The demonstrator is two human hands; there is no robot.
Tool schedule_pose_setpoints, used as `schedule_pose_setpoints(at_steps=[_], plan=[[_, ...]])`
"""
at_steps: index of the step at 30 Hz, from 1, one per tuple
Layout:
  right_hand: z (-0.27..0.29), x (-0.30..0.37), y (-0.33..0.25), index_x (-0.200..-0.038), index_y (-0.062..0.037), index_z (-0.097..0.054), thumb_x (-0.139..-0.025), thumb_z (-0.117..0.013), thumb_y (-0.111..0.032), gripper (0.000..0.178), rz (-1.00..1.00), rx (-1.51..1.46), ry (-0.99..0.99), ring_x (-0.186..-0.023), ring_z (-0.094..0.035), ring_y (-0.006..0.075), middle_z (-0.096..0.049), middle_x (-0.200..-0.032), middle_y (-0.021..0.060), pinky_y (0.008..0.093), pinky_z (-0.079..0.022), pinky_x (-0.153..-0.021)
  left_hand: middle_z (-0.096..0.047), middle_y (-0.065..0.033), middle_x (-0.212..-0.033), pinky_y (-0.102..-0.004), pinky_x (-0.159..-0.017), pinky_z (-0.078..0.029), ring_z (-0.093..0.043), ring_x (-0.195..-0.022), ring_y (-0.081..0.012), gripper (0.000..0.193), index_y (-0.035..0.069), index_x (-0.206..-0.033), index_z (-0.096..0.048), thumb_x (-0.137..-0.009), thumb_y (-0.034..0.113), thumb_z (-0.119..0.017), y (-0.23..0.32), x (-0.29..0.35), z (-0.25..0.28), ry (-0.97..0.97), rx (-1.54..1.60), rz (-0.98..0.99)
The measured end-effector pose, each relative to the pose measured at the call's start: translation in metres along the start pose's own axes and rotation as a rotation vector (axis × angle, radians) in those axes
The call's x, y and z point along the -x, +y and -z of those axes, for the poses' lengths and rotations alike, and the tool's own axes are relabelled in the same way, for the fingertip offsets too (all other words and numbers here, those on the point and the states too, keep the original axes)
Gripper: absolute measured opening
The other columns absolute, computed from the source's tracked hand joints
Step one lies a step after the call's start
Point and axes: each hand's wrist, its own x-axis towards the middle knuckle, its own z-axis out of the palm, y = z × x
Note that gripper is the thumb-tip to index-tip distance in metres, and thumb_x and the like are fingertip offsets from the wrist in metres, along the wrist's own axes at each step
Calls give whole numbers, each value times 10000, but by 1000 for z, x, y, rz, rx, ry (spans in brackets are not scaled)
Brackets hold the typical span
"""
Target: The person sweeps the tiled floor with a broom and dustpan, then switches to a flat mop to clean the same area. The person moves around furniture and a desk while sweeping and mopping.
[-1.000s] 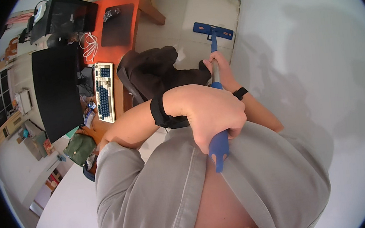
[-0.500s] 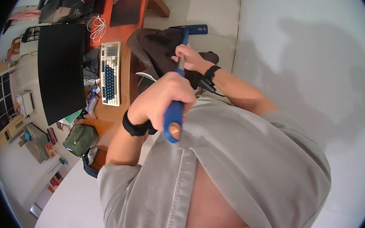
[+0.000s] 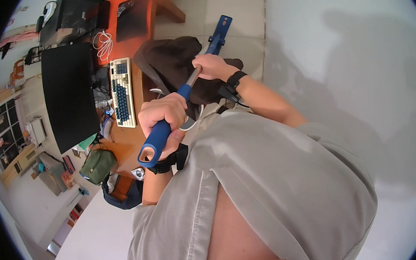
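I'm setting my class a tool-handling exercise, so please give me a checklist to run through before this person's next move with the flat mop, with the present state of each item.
1. Left hand closed round the blue handle grip: ok.
2. Right hand closed round the pole, nearer the mop head: ok.
3. Mop head pressed flat on the tiled floor: cannot tell from this angle.
4. Dark brown fabric not touching the mop: cannot tell; they overlap in the view.
5. Keyboard clear of the handle grip: ok, they are apart.
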Motion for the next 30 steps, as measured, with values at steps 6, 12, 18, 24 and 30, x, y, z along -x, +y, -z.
schedule_pose_setpoints(at_steps=[6,12,18,24,30], plan=[[29,50,42,-870,-120,-651,-800,-762,-283,210,18,-40,181,-934,-691,406,-694,-938,120,530,-548,-738,-528,-41,-607,-382,-715,-521,-533,-559,-267,295,80,-636,-511,-709,157,-786,-11,-34,-35,-193,64,-56],[27,133,53,-841,-93,-533,-775,-760,-185,254,-64,-182,394,-824,-591,438,-576,-831,148,517,-451,-668,-519,-54,-599,-378,-605,-477,-553,-564,-315,340,87,-627,-516,-638,220,-830,-23,-32,-89,-671,74,-54],[-14,198,18,-801,-68,-477,-756,-743,-91,271,-163,-334,473,-756,-514,393,-508,-788,148,462,-419,-645,-572,-53,-627,-374,-556,-427,-585,-579,-312,357,93,-657,-535,-492,266,-800,-17,26,-115,-1030,-16,-36],[-98,236,-26,-812,-70,-484,-767,-766,-102,288,-126,-340,562,-773,-535,391,-519,-780,138,452,-429,-655,-571,-63,-633,-381,-545,-419,-581,-579,-314,361,87,-662,-541,-466,276,-778,-4,117,-97,-1151,-34,-28],[-152,282,-66,-832,-72,-504,-788,-761,-102,262,-125,-291,524,-796,-555,408,-549,-805,143,460,-443,-669,-580,-63,-644,-384,-571,-433,-585,-604,-315,355,79,-667,-541,-495,244,-804,22,192,-96,-1149,14,-11]])
